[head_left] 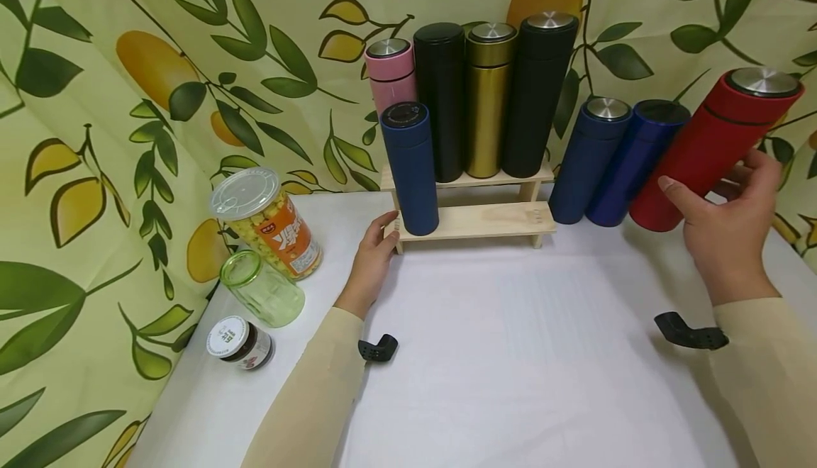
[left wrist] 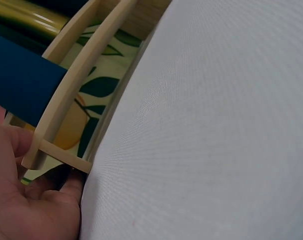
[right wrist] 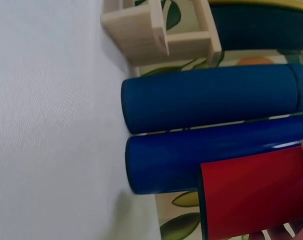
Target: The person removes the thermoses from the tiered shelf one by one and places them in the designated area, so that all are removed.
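Note:
My right hand (head_left: 734,220) grips a red bottle (head_left: 715,142) round its body; the bottle tilts with its steel lid to the upper right, beside a glossy blue bottle (head_left: 635,163). In the right wrist view the red bottle (right wrist: 256,192) overlaps part of the glossy blue one (right wrist: 191,155). My left hand (head_left: 371,262) holds the left end of the wooden two-step rack (head_left: 491,220), thumb and fingers round its edge, as the left wrist view shows at the rack's end (left wrist: 66,157). A navy bottle (head_left: 411,170) stands on the lower step.
Pink (head_left: 391,74), black (head_left: 440,99), gold (head_left: 490,99) and another black bottle (head_left: 542,92) stand on the upper step. A navy bottle (head_left: 587,163) is right of the rack. At left are a snack tub (head_left: 274,227), a green glass (head_left: 268,294) and a jam jar (head_left: 245,344).

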The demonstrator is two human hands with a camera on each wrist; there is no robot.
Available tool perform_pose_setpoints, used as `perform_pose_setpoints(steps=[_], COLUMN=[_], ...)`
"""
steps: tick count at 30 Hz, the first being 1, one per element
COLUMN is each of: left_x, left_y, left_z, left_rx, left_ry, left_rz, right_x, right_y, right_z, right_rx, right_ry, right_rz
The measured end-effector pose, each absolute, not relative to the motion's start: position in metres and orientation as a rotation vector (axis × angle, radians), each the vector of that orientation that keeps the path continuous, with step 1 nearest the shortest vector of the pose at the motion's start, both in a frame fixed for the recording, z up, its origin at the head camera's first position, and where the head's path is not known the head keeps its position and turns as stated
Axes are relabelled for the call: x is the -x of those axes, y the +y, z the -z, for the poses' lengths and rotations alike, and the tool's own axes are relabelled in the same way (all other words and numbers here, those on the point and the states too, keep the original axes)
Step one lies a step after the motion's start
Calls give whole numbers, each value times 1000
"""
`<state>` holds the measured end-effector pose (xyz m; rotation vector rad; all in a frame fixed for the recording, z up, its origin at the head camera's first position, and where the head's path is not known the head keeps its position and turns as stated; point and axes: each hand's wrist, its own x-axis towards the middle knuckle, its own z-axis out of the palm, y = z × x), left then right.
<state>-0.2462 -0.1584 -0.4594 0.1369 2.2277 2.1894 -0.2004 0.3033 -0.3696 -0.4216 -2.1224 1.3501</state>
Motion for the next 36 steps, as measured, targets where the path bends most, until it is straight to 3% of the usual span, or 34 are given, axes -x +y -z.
perform_pose_setpoints(steps=[10,36], left_x=[246,247], left_y=[-159,-159], left_z=[459,459], left_rx=[-154,-119], left_ry=[2204,2244], left_rz=[-2203,-2174], right_x=[217,252], right_y=[313,332], right_z=[378,411], right_rx=[551,596], right_ry=[-2112,-2123], right_rz=[-1360,-1401])
